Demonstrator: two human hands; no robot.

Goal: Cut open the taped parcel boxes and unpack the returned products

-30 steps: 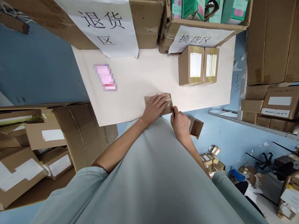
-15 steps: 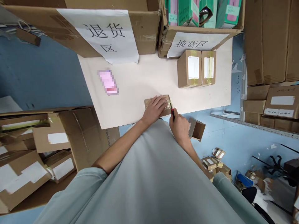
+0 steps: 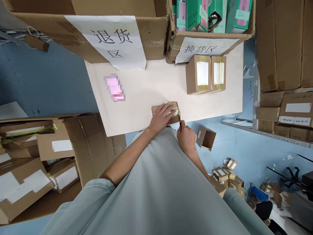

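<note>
A small taped cardboard box (image 3: 176,116) lies at the near edge of the white table (image 3: 139,93). My left hand (image 3: 160,117) rests flat on its top, fingers stretched out over the clear tape. In my closed right hand (image 3: 187,137) is a utility knife (image 3: 180,123) with a bit of red on it. Its blade is at the box's right end, by the near corner; how deep it goes cannot be made out.
Two labelled cartons (image 3: 198,75) stand at the table's right, before a carton of green boxes (image 3: 181,35). Behind on the left is a large carton (image 3: 154,40) with a paper sign. A pixelated pink item (image 3: 114,87) lies left. An opened box (image 3: 200,137) sits below the table.
The knife first went up along the box's right end, then came back toward me to the near corner. My left hand stays on the box. The whole view has shifted slightly.
</note>
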